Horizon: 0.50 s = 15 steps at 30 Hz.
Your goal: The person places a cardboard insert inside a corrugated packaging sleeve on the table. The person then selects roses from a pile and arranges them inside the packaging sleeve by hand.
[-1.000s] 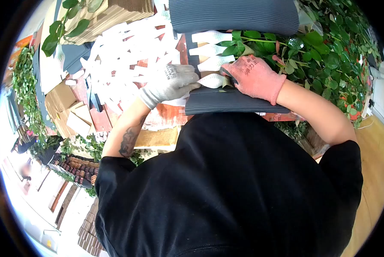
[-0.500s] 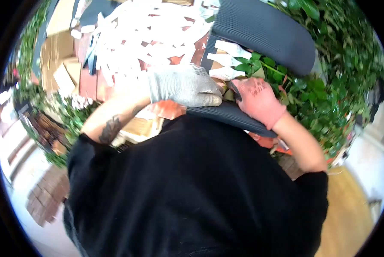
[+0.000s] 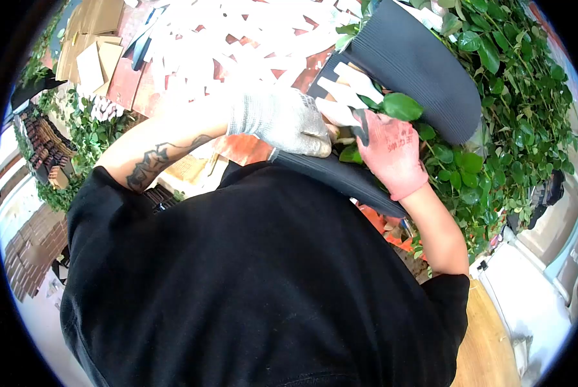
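My left hand [image 3: 295, 129], in a pale grey knit glove, is closed with its fingertips at a small pale flower bud [image 3: 333, 131]. My right hand [image 3: 392, 151], in a pink glove with dark fingertips, is closed just right of it, around a leafy stem mostly hidden by the fingers. A broad green leaf [image 3: 402, 106] stands above that hand. Behind them lie several flower heads in white mesh sleeves [image 3: 340, 93], side by side on a dark ribbed mat [image 3: 340, 179]. The mat's raised flap [image 3: 418, 68] stands beyond, with leafy stems beneath.
Many white mesh sleeves [image 3: 250, 58] cover the reddish table [image 3: 134, 84]. Cardboard pieces [image 3: 99, 61] and a blue-handled tool [image 3: 144, 45] lie at the left. Dense leafy stems [image 3: 515, 109] are heaped along the right, with a wooden surface [image 3: 489, 342] below.
The view has shifted and turned slightly. Both hands stay close together at the bud, while a broad leaf now stands up above my right hand.
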Motion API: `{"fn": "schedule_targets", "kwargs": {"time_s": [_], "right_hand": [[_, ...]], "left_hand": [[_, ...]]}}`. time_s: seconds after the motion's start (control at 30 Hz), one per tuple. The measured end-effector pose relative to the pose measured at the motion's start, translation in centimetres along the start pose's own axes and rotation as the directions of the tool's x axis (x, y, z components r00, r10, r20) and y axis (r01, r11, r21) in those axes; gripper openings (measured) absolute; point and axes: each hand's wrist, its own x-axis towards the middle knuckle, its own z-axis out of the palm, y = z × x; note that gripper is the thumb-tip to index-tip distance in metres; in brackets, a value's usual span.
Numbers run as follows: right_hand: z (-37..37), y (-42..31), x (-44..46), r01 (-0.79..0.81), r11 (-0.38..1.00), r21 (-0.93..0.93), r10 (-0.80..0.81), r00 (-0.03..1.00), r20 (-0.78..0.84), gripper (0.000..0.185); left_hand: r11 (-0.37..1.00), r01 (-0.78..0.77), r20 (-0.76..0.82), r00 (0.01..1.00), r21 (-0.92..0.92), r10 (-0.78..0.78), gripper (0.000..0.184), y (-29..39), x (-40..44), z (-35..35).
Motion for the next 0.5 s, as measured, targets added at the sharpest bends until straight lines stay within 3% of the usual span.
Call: {"fn": "schedule_targets", "kwargs": {"time_s": [0.1, 0.2, 0.27, 0.3, 0.37, 0.4, 0.5], "right_hand": [[1.0, -0.4, 0.1, -0.053, 0.997, 0.056, 0.052, 0.998, 0.025, 0.019], [1.4, -0.3, -0.6, 0.033, 0.998, 0.051, -0.032, 0.999, -0.024, 0.022], [1.5, 0.0, -0.9, 0.024, 0.998, 0.052, -0.023, 0.999, -0.027, 0.022], [1.7, 0.0, -0.9, 0.018, 0.999, 0.05, -0.016, 0.999, -0.034, 0.022], [1.7, 0.0, -0.8, -0.017, 0.999, 0.045, 0.017, 1.0, -0.001, 0.022], [1.8, 0.1, -0.7, -0.018, 0.999, 0.046, 0.019, 1.0, -0.021, 0.021], [1.6, -0.2, -0.5, -0.033, 0.999, 0.026, 0.033, 0.999, -0.011, 0.022]], "left_hand": [[1.0, -0.002, 0.008, 1.0, 0.002, 0.002, 0.036, -0.3, 0.1, 0.2], [0.998, -0.063, -0.076, 0.995, 0.017, 0.064, 0.03, -0.4, -0.3, -0.1], [0.981, -0.183, -0.299, 0.934, 0.066, 0.195, 0.025, -0.4, -0.6, -1.1], [0.979, -0.19, -0.281, 0.938, 0.07, 0.202, 0.025, -0.7, -0.5, -1.3], [0.952, 0.134, -0.515, 0.857, 0.276, 0.029, 0.027, -1.6, -0.1, -0.6], [0.911, 0.075, -0.545, 0.82, 0.405, 0.175, 0.03, -2.4, 0.2, 0.1], [0.853, 0.136, -0.446, 0.887, 0.503, 0.122, 0.029, -3.5, 1.2, 0.8]]}}
